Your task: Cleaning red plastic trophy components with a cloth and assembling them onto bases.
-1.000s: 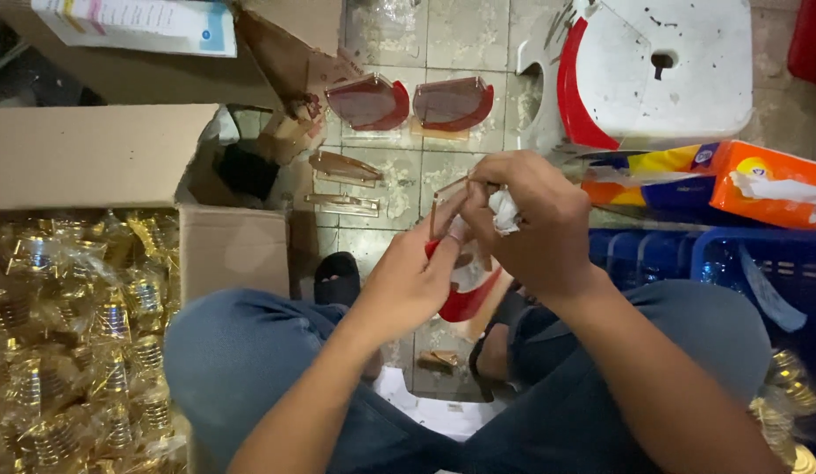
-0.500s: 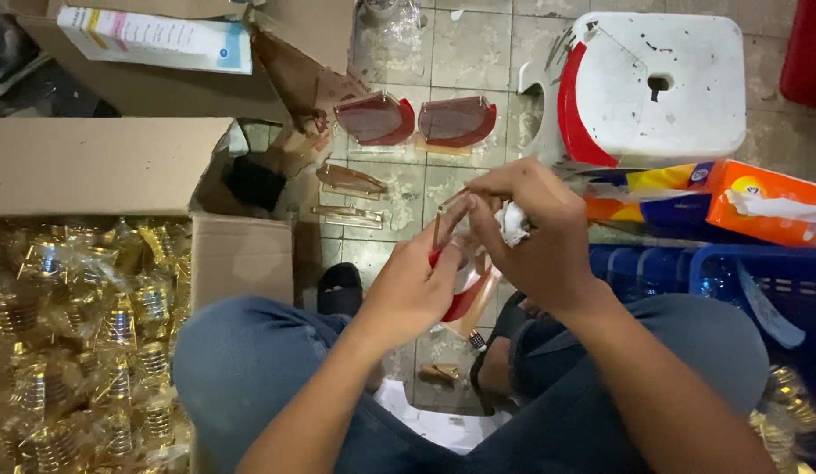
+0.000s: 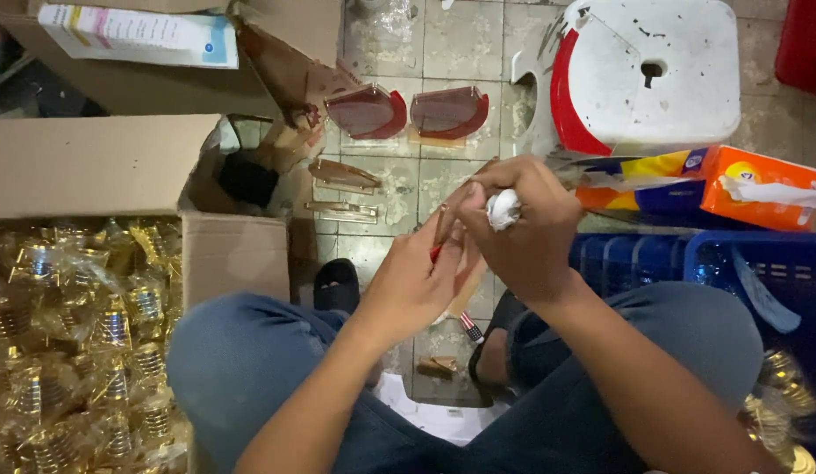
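Note:
I sit with both knees apart over a tiled floor. My left hand point(image 3: 411, 285) grips a clear plaque with a red curved edge point(image 3: 443, 239), held edge-on between my knees. My right hand point(image 3: 519, 230) is closed around a crumpled white tissue point(image 3: 502, 209) and pressed against the plaque's upper part. Two similar red-edged plaques point(image 3: 367, 112) point(image 3: 449, 111) stand side by side on the floor ahead. Two flat clear bases point(image 3: 342, 174) lie on the tiles below them.
An open cardboard box point(image 3: 92, 167) at my left holds several gold items wrapped in clear film point(image 3: 75, 333). A white and red plastic stool point(image 3: 654, 70) stands at the upper right. An orange tissue pack point(image 3: 750, 186) rests on a blue crate point(image 3: 689, 263).
My hands have stayed together on the plaque, with the right hand shifting the tissue slightly over it. The view has drifted a little.

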